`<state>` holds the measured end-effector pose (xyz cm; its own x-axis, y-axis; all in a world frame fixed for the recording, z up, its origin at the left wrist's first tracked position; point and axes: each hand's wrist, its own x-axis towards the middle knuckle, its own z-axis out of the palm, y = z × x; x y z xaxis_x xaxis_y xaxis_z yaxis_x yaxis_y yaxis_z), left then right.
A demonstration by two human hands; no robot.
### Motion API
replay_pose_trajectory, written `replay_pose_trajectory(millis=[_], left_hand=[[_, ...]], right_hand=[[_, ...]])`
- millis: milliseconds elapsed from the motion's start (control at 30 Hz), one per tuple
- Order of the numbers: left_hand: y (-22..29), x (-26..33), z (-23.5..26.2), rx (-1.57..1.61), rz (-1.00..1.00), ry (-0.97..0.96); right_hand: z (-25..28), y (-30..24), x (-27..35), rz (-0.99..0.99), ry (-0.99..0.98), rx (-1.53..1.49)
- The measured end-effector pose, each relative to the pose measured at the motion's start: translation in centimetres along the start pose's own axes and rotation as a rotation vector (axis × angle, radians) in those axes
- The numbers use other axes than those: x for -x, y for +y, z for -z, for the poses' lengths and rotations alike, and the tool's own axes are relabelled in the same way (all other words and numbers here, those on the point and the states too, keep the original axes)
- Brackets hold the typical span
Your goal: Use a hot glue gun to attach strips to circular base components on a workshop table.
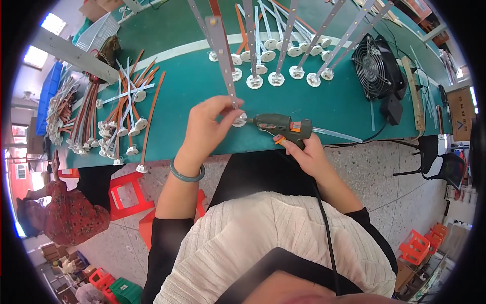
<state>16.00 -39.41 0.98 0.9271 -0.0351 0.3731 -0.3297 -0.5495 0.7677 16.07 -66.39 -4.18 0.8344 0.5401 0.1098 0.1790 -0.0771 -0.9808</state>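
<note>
You sit at a green worktop (192,83) with both hands busy near its front edge, just apart from each other. Your left hand (206,120) pinches, between thumb and fingers, the lower end of a long, narrow, pale strip dotted with small yellowish squares (226,71). The strip rises away from you, and its foot meets a small round white disc (240,121), partly hidden by your thumb.

Your right hand (308,153) is wrapped around the handle of a dark green glue gun (273,123), a finger at its orange trigger (280,141); whether the trigger is pressed, you cannot tell from here. A clear glue stick (336,135) juts from the gun's back, and its nozzle points left, at or just beside the disc.

The step in hand appears to be gluing strip to disc. The next move probably calls for holding the joint steady and upright while glue goes on, then easing the nozzle clear of your fingertips.

Beyond, similar strips stand upright on white discs (276,79); to the left lies a loose pile of white and orange-brown strips (126,96).
</note>
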Motion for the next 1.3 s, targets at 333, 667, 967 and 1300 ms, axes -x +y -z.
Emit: replay_pose_trajectory(millis=[333, 667, 967, 1300], left_hand=[[-0.9, 0.2, -0.4, -0.046, -0.003, -0.023], [-1.1, 0.3, -0.5, -0.048, -0.034, 0.021], [-1.0, 0.2, -0.6, 0.022, 0.008, 0.016], [-0.7, 0.4, -0.5, 0.009, 0.023, 0.001]], right_hand=[[-1.1, -0.7, -0.8, 0.068, 0.045, 0.282], [-2.1, -1.0, -0.5, 0.087, 0.122, 0.453], [-1.9, -0.8, -0.5, 0.107, 0.106, 0.441], [-1.8, -1.0, -0.4, 0.106, 0.093, 0.445]])
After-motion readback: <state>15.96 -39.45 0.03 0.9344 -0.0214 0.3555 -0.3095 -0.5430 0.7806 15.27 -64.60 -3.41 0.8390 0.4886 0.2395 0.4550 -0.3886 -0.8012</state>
